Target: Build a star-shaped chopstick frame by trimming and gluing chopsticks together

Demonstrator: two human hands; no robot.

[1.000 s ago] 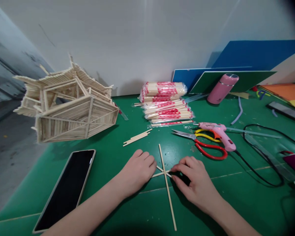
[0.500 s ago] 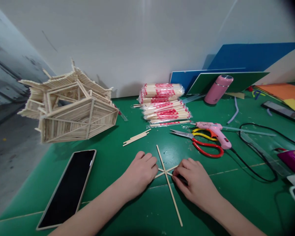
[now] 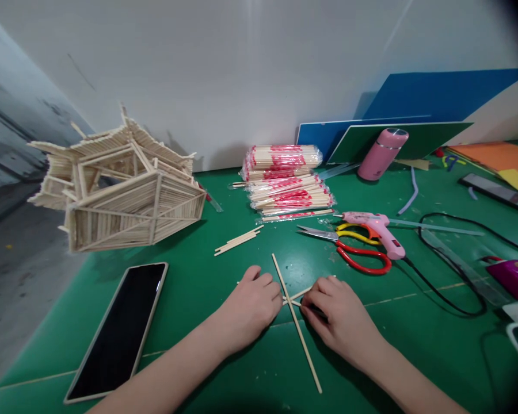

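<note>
A long wooden stick [image 3: 296, 322] lies on the green table [image 3: 224, 368], crossed by shorter sticks [image 3: 297, 295] at its middle. My left hand [image 3: 250, 307] rests curled on the left side of the crossing, fingertips pressing the short sticks' ends. My right hand [image 3: 341, 322] sits on the right side, its fingers closed down on the sticks' other ends. Both hands flank the long stick without covering it.
A stick-built model house [image 3: 125, 190] lies tipped at the left, a phone [image 3: 118, 328] in front of it. Loose sticks [image 3: 237, 240], wrapped stick bundles [image 3: 287, 181], red scissors [image 3: 349, 247], a pink glue gun [image 3: 375, 227] with black cord, a pink bottle [image 3: 382, 154] and coloured boards stand behind.
My hands have drawn a little closer to the crossing, and the long stick's near end has swung slightly right. The view shifted a little.
</note>
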